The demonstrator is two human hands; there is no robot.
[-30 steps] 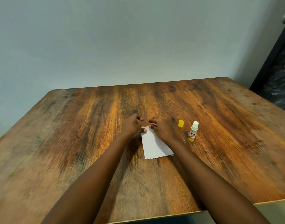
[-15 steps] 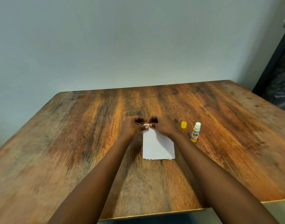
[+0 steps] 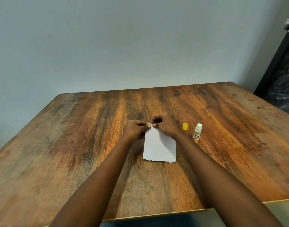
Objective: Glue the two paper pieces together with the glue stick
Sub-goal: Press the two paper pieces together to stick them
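Paper [image 3: 159, 148] straightened; left hand [image 3: 134, 130] and right hand [image 3: 168, 127] fingers [image 3: 148, 126] apparently pinch its top.

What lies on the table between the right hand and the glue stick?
The yellow cap stands there on the table, apart from the uncapped glue stick; the head view shows it.

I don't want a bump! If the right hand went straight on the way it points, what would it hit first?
Probably the left hand. The right hand points leftward along the top edge of the white paper sheet, and they almost touch.
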